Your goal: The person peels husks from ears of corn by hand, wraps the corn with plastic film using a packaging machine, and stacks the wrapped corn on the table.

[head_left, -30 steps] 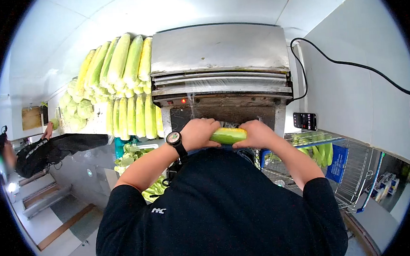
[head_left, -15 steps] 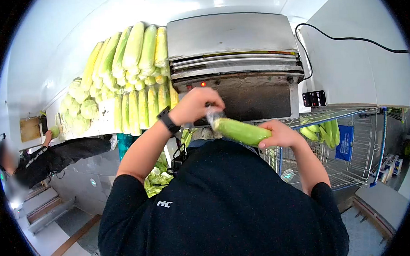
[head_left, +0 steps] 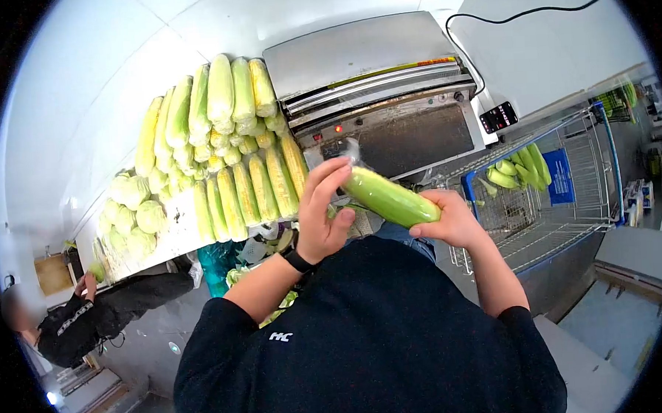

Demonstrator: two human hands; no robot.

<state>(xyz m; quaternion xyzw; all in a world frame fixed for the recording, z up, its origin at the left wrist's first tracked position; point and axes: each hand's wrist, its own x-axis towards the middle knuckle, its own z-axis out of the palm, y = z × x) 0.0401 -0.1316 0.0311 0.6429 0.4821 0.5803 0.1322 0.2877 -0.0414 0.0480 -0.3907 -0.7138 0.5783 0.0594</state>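
Observation:
My right hand is closed around the lower end of a green-husked corn cob, held tilted in front of my chest. Clear plastic film shines on the cob, and a loose tuft of film sticks up at its far end. Beside that end is my left hand, fingers stretched and thumb apart; its fingertips are close to the film, and I cannot tell if they touch it. Just beyond the cob stands a film-wrapping machine with a dark plate and a lit red lamp.
Stacked corn cobs and round cabbages lie on the counter at left. A wire shopping cart with green produce stands at right, below a phone. Another person works at far left.
My left hand has let go of the film end and opened beside the cob. The cob stays in my right hand. The whole view has tilted.

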